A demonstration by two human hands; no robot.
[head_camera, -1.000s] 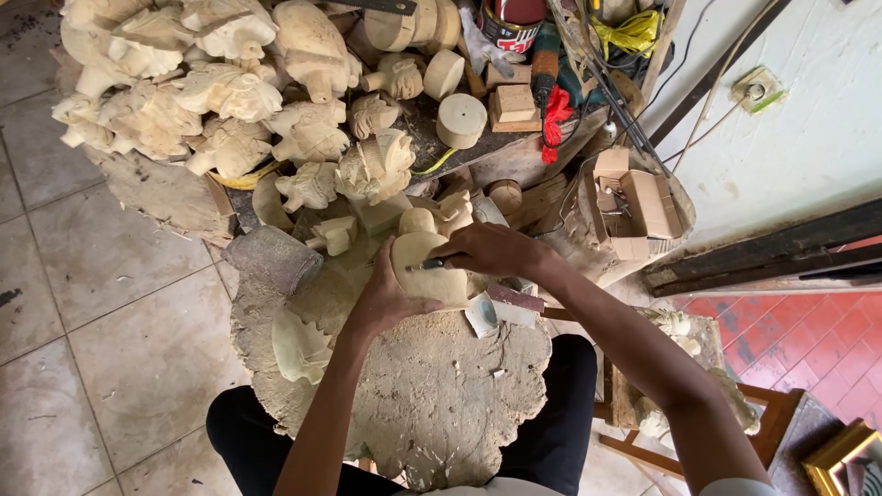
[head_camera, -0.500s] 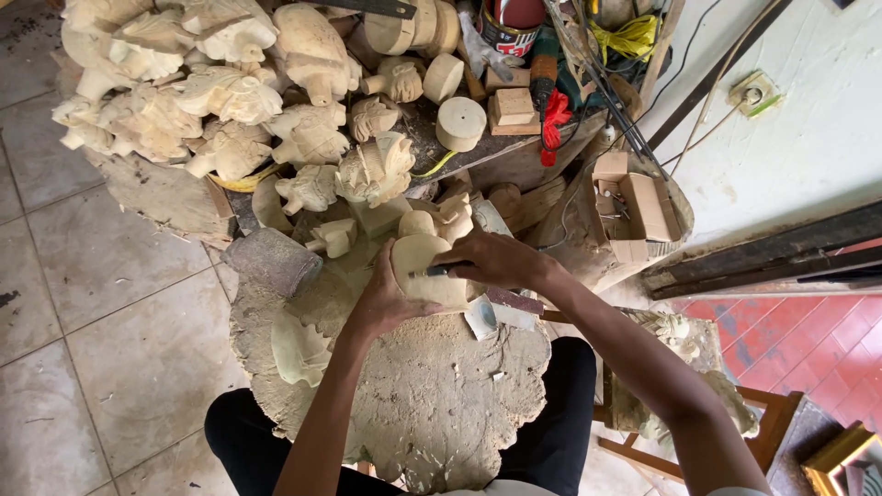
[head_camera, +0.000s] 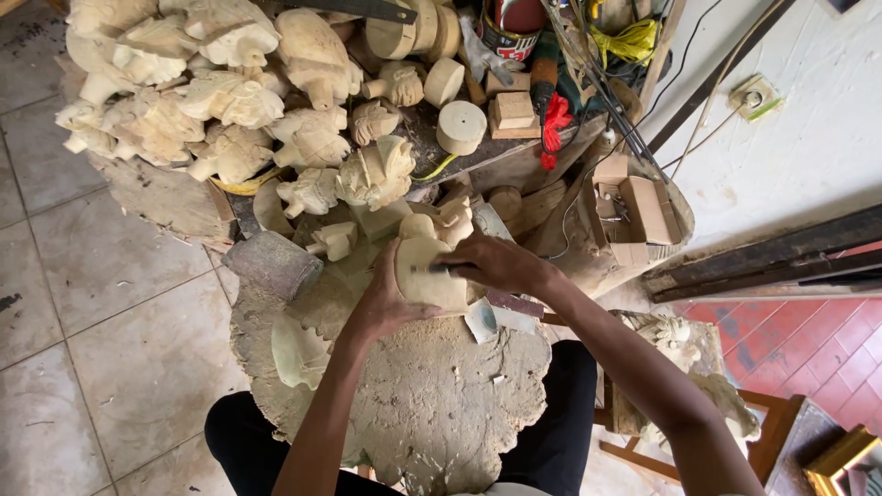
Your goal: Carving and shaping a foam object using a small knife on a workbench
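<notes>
Head view, looking straight down at a seated person working over a rough round wood slab (head_camera: 432,404) that serves as the table. Left hand (head_camera: 381,298) is wrapped around the left side of a pale wood carving (head_camera: 424,271), fingers curled on it, holding it upright on the slab's far edge. Right hand (head_camera: 496,264) sits on the carving's right upper side, fingers closed around a thin dark tool (head_camera: 432,269) whose tip lies on the carving face; tool type too small to tell. Both hands touch the carving, so it's pinned between them, at the centre of the frame, just above the person's knees.

Just left of the left hand: a grey block-shaped mallet head (head_camera: 272,264) lying on the slab edge. Lower left on the slab, a flat pale carved piece (head_camera: 299,351), apart from the hands. Just right of the carving, under the right wrist, a small white-blue scrap (head_camera: 482,321).

Behind the carving, a big heap of unfinished pale carvings (head_camera: 230,101) piled together, touching each other. Near them a short round wood disc (head_camera: 461,127) and a small square block (head_camera: 513,110). Red tassel-like thing (head_camera: 554,124) beside the block. Open cardboard box (head_camera: 634,207) to the right, near the white wall. Grey floor tiles (head_camera: 101,312) on the left, red tiles (head_camera: 808,340) on the right.
</notes>
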